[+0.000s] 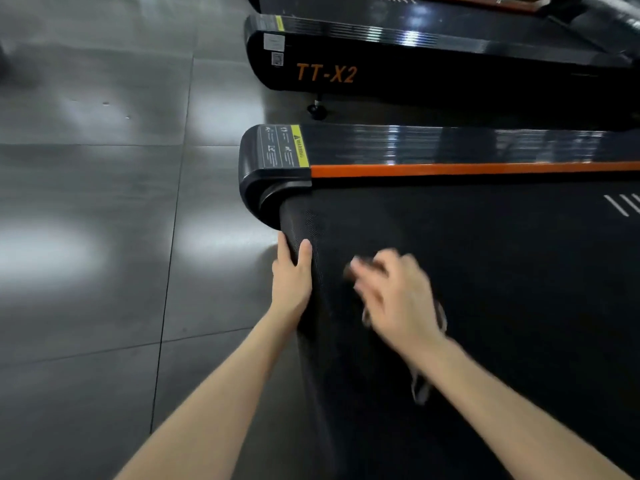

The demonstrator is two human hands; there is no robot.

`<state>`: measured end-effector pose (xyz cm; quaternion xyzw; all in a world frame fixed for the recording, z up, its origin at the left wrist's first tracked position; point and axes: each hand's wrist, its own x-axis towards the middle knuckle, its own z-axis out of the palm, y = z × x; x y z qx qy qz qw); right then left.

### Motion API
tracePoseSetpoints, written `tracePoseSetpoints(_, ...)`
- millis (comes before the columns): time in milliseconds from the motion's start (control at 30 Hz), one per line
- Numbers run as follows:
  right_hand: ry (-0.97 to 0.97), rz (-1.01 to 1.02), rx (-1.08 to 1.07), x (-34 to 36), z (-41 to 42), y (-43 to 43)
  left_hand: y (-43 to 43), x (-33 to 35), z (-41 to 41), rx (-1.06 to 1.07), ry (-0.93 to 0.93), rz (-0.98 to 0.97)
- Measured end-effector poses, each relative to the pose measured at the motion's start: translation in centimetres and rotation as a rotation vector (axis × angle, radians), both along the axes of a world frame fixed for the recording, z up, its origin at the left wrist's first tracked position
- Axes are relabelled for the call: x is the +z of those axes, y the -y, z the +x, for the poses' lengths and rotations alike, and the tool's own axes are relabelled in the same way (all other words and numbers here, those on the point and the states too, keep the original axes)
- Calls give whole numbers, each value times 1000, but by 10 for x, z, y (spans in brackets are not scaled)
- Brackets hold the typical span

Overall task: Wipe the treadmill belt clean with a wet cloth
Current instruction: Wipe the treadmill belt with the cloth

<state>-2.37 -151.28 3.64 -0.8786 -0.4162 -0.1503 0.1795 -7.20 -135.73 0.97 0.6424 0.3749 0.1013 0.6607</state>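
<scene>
Left grip point(292, 271): closed on the rounded rear end of the treadmill belt point(485, 271), thumb lying flat on the top surface, fingers curled over the edge and out of sight beneath it. Right grip point(394, 296): smeared by motion blur, fingers bent, holding the cloth point(420, 389) down on the belt just beside the left grip. The cloth is pale grey, thin and limp, and only its edges show, at the sides of the hand and under the wrist. Belt: matt black with a fine woven grain, curving downward at its rear end, with white slanted stripes point(623, 206) at the far right. Along its far edge runs a smooth orange strip point(450, 169), then a glossy black ribbed side rail point(415, 143). The rail carries a grey and yellow warning label point(284, 147) and ends in a rounded black plastic end cap point(256, 181). Beyond stands a second treadmill point(450, 67), lettered "TT-X2" in orange, on a small black foot point(317, 110). Floor point(86, 237): large dark grey tiles, polished, with soft light reflections.
</scene>
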Motion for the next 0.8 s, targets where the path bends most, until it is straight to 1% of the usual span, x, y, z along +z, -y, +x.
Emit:
tracePoseSetpoints(67, -36, -17, 240, -1, -22, 11, -1, -6, 4, 16, 3, 17)
tracePoseSetpoints(100, -46, -12, 303, -2, -12, 13, -1, -9, 4, 20, 4, 13)
tracePoseSetpoints(133, -30, -12, 303, -2, 6, 9, -1, -12, 5, 24, 14, 14)
tracePoseSetpoints(167, 6, -7, 234, -3, 30, 1, -2, -13, 6, 30, 24, 11)
tracePoseSetpoints(200, 37, 2, 111, -6, 57, -11, -3, -13, 6, 33, 37, -1)
tracePoseSetpoints(267, 21, 4, -165, -6, 105, -35, -2, -15, 7, 35, 61, -27)
tracePoseSetpoints(300, -10, -20, -269, -5, 122, -48, -2, -15, 7, 33, 79, -28)
tracePoseSetpoints(333, -33, -38, -340, -4, 132, -60, -3, -16, 9, 34, 90, -24)
tracePoseSetpoints(400, -64, -51, -371, -1, 130, -81, -3, -19, 10, 41, 93, -23)
tracePoseSetpoints(433, -78, -40, -330, 0, 119, -90, -3, -20, 10, 41, 87, -24)
tracePoseSetpoints(467, -65, -22, -240, -1, 104, -95, -3, -21, 10, 40, 83, -24)
tracePoseSetpoints(567, -26, -8, 132, -6, 60, -89, -4, -22, 9, 35, 80, -42)
tracePoseSetpoints(600, -10, -34, 206, -5, 62, -82, -4, -22, 9, 36, 82, -46)
tracePoseSetpoints(633, 11, -50, 216, -5, 72, -78, -5, -22, 9, 37, 85, -41)
tracePoseSetpoints(667, 24, -48, 150, -4, 86, -76, -5, -22, 9, 37, 86, -33)
tracePoseSetpoints(767, -25, -4, -215, -4, 123, -85, -3, -22, 10, 42, 77, -25)
tracePoseSetpoints(800, -29, -14, -280, -6, 127, -89, -4, -22, 11, 44, 82, -18)
